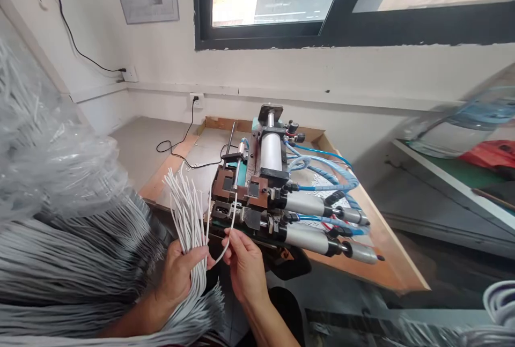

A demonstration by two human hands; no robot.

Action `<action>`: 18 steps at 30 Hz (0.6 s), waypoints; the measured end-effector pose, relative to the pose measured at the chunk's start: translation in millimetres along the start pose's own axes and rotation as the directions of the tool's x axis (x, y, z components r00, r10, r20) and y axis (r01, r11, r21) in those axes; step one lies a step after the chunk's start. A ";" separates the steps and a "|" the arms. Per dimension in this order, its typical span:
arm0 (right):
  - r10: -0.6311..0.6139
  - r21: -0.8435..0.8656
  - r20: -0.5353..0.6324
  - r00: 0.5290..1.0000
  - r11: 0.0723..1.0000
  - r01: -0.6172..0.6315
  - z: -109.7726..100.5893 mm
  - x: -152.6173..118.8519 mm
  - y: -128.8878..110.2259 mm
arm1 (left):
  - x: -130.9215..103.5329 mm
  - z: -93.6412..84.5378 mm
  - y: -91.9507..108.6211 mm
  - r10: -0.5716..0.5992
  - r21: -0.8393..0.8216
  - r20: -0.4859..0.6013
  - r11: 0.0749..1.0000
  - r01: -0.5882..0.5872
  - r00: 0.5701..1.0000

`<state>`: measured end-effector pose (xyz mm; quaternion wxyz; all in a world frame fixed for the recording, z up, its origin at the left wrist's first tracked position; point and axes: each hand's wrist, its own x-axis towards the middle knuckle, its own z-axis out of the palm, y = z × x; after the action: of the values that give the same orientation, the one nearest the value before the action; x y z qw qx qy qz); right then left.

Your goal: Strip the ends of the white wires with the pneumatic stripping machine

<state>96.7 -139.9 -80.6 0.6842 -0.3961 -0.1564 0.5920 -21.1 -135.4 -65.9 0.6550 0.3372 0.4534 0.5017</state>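
My left hand [179,272] is wrapped round a bundle of white cables [185,218], whose cut ends fan out upward. My right hand [244,264] pinches one white cable [234,213] between thumb and fingertips. That single cable runs up from the fingers into the front of a pneumatic machine [257,191], between its brown plates. Its lower part curves back toward the bundle in my left hand. Whether the cable's tip is inside the jaws is hidden by the machine's parts.
Silver air cylinders [308,205] and blue hoses [322,172] extend to the machine's right. A wooden-edged table [396,261] carries it. Heaps of grey cables [72,266], partly under clear plastic [68,159], crowd the left. A shelf [454,170] with a large bottle stands at right.
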 end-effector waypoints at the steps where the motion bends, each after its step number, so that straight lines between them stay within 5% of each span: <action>1: 0.013 0.019 -0.009 1.000 1.000 -0.013 1.4 1.5 -0.8 | 0.7 0.6 0.0 0.004 0.011 -0.002 1.000 -0.004 1.000; 18: 0.139 0.100 -0.034 0.990 0.986 -0.135 6.0 9.3 -3.8 | 2.2 4.6 -5.2 0.078 0.143 0.050 0.986 -0.085 0.996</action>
<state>97.6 -129.1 -76.4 0.6635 -0.3841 -0.0855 0.6363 -14.8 -134.7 -69.5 0.6176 0.4131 0.4599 0.4863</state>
